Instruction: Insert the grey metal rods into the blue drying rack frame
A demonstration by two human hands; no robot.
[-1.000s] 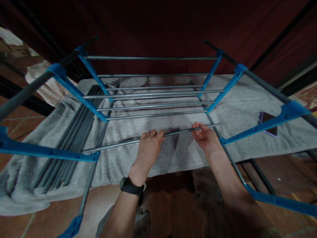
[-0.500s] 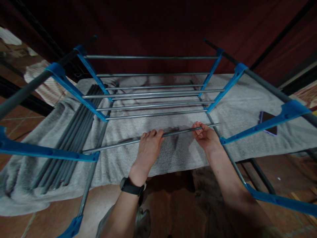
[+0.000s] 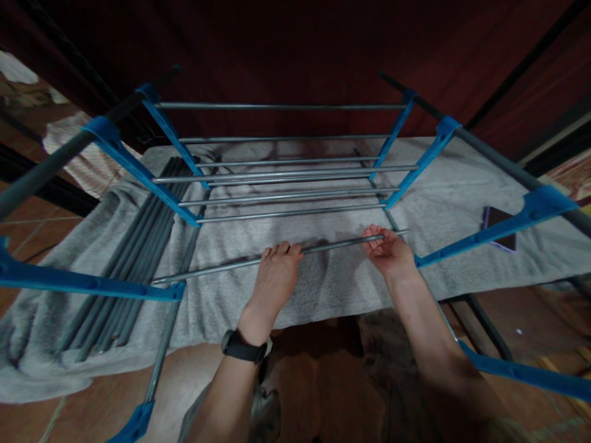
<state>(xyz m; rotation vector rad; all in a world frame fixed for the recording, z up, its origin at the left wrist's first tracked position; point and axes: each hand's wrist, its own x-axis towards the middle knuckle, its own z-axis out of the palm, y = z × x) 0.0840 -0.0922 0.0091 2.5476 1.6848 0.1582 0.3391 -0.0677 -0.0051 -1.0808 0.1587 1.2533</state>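
Note:
A thin grey metal tube point(image 3: 231, 267) lies crosswise low between the two sides of a rack with blue plastic brackets point(image 3: 122, 154). My left hand point(image 3: 278, 274), a dark watch on its wrist, is wrapped over the tube near its middle. Toward the tube's right end, my right hand point(image 3: 388, 249) holds it from below, palm up, fingers curled round it. The tube's left end rests by the lower left blue bracket point(image 3: 92, 286); its right end sticks out past my right hand, near the right blue bracket point(image 3: 471, 239). Several crossbars point(image 3: 286, 175) span the rack behind.
A bundle of loose grey tubes point(image 3: 132, 264) lies on the grey cloth point(image 3: 323, 289) at the left. On the right, a dark phone-like object with a purple edge point(image 3: 501, 231) rests behind the bracket. A dark red curtain point(image 3: 286, 55) hangs at the back.
My right hand has slid slightly to the right along the tube. My left hand keeps its grip with hardly any shift.

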